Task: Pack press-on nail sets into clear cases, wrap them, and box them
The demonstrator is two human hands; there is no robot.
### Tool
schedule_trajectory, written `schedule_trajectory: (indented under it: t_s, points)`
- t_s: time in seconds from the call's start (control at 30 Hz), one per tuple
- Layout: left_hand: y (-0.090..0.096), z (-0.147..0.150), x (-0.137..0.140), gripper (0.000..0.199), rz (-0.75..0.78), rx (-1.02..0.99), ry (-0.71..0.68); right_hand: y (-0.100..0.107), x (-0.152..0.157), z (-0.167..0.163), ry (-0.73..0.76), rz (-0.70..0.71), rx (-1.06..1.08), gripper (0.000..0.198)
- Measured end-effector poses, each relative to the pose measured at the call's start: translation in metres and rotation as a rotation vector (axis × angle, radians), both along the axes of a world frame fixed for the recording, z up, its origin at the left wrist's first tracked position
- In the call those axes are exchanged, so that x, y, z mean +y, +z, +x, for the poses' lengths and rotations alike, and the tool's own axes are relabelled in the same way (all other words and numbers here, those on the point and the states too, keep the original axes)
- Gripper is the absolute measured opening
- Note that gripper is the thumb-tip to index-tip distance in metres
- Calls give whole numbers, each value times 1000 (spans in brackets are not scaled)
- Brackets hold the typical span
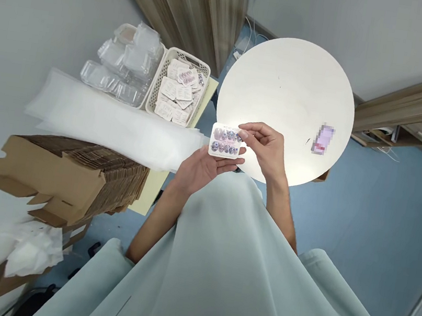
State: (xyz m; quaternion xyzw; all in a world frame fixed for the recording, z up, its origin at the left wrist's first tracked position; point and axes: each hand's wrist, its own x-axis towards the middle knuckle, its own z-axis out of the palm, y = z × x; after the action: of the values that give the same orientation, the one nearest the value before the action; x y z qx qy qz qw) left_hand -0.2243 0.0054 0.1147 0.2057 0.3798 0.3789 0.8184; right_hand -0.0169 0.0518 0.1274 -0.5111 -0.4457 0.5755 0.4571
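A small white card of press-on nails [224, 150] is held up before me at the near left edge of the round table. It carries two rows of nails in pink, purple and blue tones. My left hand [202, 170], palm up, supports the card from below with its fingers reaching out behind it. Thumb and fingertips of my right hand [262, 144] pinch the card's upper right corner. Left of the table, a white basket [150, 101] holds many similar cards [176, 91], most lying with their printed side up.
The round white table [294, 75] bears a blurred purple item [322, 139]. To the left are clear plastic boxes [130, 61], a stack of translucent white sheets [120, 126] and folded cardboard boxes [61, 178]. Wooden shelving [414, 98] stands at the right.
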Motion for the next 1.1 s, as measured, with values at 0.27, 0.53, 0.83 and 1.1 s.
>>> schedule_trajectory:
  t_s: [0.27,0.53,0.83,1.1]
  points:
    - [-12,3,-1,72,80,88,60,-3,-4,-5,-52,74,-138,46]
    - [-36,-9,1,87,381,563,190,9,-17,-39,-37,47,-231,40]
    - [-34,-31,2,67,353,624,333,-8,-13,-51,-152,-45,-224,39]
    - [-25,-54,12,49,195,429,296,-8,-10,-55,-135,-68,-144,43]
